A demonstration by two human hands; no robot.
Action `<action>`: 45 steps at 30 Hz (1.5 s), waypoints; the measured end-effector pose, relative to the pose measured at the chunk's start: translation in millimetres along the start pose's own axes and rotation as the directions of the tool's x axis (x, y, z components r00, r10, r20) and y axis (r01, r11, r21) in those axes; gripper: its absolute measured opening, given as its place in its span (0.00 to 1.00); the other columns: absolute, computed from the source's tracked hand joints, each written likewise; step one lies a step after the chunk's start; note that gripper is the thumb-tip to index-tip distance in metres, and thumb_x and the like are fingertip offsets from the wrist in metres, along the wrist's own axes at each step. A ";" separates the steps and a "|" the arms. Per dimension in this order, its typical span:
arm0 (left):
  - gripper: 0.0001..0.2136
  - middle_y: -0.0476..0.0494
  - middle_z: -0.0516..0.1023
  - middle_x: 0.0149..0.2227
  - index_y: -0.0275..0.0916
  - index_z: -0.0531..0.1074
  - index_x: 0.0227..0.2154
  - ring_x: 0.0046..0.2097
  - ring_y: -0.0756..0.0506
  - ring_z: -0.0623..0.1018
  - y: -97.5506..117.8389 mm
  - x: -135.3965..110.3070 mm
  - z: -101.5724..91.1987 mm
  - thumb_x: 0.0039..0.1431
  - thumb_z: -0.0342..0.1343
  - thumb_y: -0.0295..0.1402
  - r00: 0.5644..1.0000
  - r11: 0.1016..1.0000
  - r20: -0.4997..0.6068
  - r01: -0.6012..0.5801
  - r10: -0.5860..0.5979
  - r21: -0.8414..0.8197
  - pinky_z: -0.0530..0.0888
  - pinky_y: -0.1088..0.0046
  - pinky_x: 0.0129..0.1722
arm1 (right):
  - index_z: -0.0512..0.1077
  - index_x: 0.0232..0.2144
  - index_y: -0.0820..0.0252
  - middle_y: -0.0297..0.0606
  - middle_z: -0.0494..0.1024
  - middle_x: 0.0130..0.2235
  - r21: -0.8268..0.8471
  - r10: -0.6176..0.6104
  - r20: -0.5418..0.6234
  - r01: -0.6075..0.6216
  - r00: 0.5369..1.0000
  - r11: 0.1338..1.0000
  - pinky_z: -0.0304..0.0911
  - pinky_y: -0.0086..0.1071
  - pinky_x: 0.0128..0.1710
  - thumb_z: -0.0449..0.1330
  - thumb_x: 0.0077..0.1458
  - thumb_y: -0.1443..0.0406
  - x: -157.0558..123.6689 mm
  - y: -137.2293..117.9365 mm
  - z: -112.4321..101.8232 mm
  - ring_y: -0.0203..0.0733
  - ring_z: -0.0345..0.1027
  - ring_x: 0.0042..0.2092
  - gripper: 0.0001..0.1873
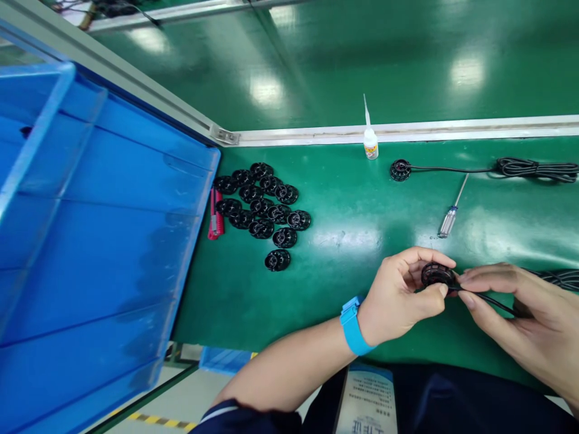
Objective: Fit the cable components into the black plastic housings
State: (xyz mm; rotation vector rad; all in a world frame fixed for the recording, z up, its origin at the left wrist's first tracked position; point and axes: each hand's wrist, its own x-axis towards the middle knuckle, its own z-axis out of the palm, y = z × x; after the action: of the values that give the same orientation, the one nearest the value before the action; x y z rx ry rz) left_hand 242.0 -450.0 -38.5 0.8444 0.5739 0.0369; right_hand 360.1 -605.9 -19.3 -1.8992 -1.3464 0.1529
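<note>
My left hand (407, 295), with a blue strap (355, 325) at its wrist, grips a round black plastic part (436, 274) between thumb and fingers. From the right, my right hand (515, 301) pinches a black cable (495, 300) close to where it meets that part. The cable's bundled coil (561, 278) shows partly behind my right hand. Farther back lies another round black part (400, 170) joined to a coiled black cable (536, 169). A screwdriver (449, 220) with a clear handle rests on the green mat just beyond my hands.
Several round black parts (261, 208) sit grouped on the left of the green mat (344, 283). Beside them is a red utility knife (216, 217). A small white bottle (370, 143) with a long nozzle stands near the metal rail (298, 136). A big blue bin (108, 241) fills the left side.
</note>
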 end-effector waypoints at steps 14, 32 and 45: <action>0.17 0.46 0.83 0.35 0.36 0.80 0.42 0.34 0.49 0.83 -3.6 3.2 -13.2 0.52 0.77 0.34 0.973 0.976 0.191 0.156 -0.125 -0.153 0.79 0.72 0.40 | 0.78 0.38 0.52 0.36 0.79 0.35 0.262 0.160 0.078 -0.175 0.984 0.949 0.70 0.30 0.32 0.67 0.65 0.63 -0.7 2.4 -2.5 0.39 0.76 0.37 0.02; 0.24 0.51 0.80 0.30 0.41 0.79 0.50 0.33 0.50 0.81 2.1 5.1 -14.1 0.58 0.73 0.50 0.980 0.999 0.197 0.008 0.000 -0.041 0.77 0.73 0.38 | 0.73 0.37 0.52 0.34 0.70 0.32 0.351 0.206 0.090 -0.225 0.974 0.909 0.65 0.32 0.32 0.65 0.64 0.69 -10.7 9.3 1.3 0.40 0.66 0.35 0.05; 0.22 0.50 0.80 0.29 0.42 0.80 0.56 0.36 0.47 0.84 5.3 1.4 -14.8 0.61 0.73 0.42 0.979 0.999 0.198 -0.028 0.037 -0.047 0.79 0.70 0.44 | 0.74 0.38 0.52 0.33 0.71 0.32 0.394 0.230 0.095 -0.249 0.969 0.885 0.67 0.31 0.34 0.64 0.66 0.68 -11.5 9.4 4.7 0.39 0.67 0.36 0.04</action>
State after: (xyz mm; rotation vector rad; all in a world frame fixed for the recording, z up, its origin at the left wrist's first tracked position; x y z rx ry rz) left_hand 236.9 -435.8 -43.1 0.8040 0.3700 -0.0054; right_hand 359.7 -614.3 -32.4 -1.7036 -1.0068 0.5600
